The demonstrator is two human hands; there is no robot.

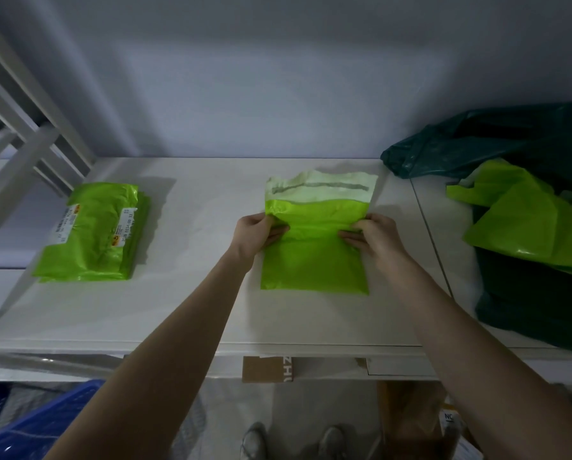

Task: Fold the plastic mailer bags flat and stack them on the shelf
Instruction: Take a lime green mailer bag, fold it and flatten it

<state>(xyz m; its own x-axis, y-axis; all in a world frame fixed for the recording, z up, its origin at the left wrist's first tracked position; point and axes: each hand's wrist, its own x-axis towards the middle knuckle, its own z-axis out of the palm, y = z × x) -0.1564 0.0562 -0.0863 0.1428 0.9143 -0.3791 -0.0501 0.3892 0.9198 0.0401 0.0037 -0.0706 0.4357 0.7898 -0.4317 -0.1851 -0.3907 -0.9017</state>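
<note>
One lime-green plastic mailer bag (314, 257) lies flat at the middle of the white shelf (191, 293), its pale flap open at the far end; the left hand (256, 232) and right hand (374, 235) each pinch a side edge; one stack of folded green mailers (95, 232) sits left; a dark green sack (523, 144) holds loose green bags (523, 224) on the right.

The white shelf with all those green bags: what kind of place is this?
Probably a storeroom or parcel-packing corner: a stack of folded mailers with shipping labels on the shelf, cardboard boxes and a blue crate below.
</note>
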